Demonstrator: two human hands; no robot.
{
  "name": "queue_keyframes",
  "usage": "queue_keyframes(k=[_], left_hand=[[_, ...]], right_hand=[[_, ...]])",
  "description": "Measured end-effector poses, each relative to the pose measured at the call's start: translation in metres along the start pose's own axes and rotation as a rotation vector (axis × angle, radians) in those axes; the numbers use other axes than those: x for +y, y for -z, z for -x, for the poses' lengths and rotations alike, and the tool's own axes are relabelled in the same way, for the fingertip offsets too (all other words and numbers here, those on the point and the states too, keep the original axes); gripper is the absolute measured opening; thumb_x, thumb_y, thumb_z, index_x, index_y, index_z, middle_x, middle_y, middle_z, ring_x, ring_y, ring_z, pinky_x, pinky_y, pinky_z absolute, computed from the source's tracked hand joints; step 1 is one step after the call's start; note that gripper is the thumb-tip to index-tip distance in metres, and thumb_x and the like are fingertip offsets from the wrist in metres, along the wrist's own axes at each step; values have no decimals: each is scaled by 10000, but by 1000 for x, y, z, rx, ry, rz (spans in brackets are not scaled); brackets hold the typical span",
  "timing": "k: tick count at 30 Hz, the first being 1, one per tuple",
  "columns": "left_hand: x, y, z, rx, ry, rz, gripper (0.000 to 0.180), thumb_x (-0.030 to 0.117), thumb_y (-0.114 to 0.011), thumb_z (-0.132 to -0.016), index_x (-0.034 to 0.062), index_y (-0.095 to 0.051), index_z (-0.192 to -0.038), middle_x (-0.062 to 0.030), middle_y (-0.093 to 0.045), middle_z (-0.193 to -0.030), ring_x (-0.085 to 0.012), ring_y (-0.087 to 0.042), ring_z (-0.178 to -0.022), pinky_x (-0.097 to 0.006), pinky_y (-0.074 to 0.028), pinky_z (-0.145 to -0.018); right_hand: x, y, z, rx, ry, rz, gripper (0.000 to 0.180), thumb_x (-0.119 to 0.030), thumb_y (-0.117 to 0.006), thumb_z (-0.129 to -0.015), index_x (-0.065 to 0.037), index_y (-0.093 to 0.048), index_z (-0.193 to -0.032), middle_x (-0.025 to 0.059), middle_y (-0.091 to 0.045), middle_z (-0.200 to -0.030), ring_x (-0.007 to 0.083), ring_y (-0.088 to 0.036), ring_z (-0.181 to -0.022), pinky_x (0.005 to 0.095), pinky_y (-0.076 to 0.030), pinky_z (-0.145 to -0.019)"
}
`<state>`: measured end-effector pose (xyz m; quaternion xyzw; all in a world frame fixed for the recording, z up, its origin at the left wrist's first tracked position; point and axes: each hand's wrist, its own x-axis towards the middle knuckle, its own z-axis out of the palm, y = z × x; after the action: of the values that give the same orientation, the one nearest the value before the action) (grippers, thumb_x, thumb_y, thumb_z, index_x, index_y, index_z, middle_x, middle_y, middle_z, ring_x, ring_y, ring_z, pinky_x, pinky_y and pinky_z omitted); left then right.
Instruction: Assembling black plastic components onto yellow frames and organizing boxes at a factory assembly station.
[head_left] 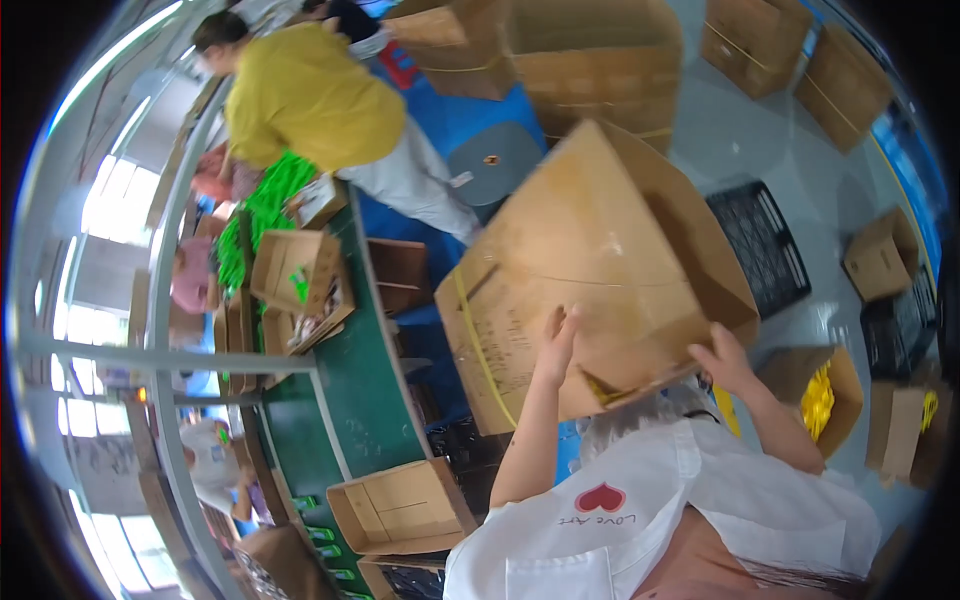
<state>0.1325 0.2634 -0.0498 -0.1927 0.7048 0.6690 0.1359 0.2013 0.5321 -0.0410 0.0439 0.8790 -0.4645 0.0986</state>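
Note:
A big brown cardboard box (590, 260), its top flaps up, is tilted in front of my body. A yellow strap (478, 345) runs round its left part, and one lower corner looks torn. My left hand (558, 345) presses against the near side of the box, fingers pointing up. At the box's right edge, my right hand (722, 360) holds the rim with the thumb apart from the fingers, whose tips are partly hidden. The inside of the box shows only as a shaded wall; its contents are out of sight.
To the left runs a green worktable (365, 390) with cardboard trays (400, 505) and a metal frame (200, 360). A person in yellow (310, 95) stands beyond. More boxes (600, 90), a black crate (758, 245), a grey stool (495, 165) and a box of yellow items (817, 405) surround me.

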Motion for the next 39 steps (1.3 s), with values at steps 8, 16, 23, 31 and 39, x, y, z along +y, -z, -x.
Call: queue_keyframes(k=[8,16,23,31,39], left_hand=[[33,-38,27,238,-77,-286,467,122,-499,-779,-4,-328,-1194,-140,-425,-1126,-194,-427,-1005,-301,-353,-849],[32,-68,32,599,-273,-1204,405,73,-429,-822,-73,-339,-1189,-185,-516,-1068,-304,-548,-912,-336,-489,-729],[35,-58,26,530,-201,-981,430,-59,-440,-772,-89,-333,-1187,-188,-447,-1159,-231,-477,-1030,-290,-413,-829],[34,-149,18,155,-88,-503,565,-29,-551,-679,28,-366,-1210,-107,-511,-1094,-180,-566,-813,-248,-475,-626],[-43,-126,-43,622,-428,-555,394,99,-544,-719,14,-444,-1091,-157,-476,-1051,-283,-437,-1002,-355,-364,-821]], right_hand=[[20,3,-18,-780,418,-577,306,-205,-500,-794,7,-471,-1013,170,-539,-919,276,-521,-873,352,-417,-745],[80,56,-67,-222,598,-777,138,-162,-462,-807,-43,-524,-779,79,-538,-752,253,-517,-721,338,-417,-656],[203,68,-130,53,217,-269,150,-149,-535,-762,-36,-494,-852,66,-512,-779,197,-501,-718,293,-404,-650],[84,71,-57,-426,26,-674,371,-226,-546,-773,-6,-445,-1055,106,-507,-1031,184,-473,-989,321,-351,-865],[154,112,-60,353,-96,-50,415,-183,-565,-766,23,-376,-1073,191,-497,-953,313,-497,-877,361,-397,-764]])
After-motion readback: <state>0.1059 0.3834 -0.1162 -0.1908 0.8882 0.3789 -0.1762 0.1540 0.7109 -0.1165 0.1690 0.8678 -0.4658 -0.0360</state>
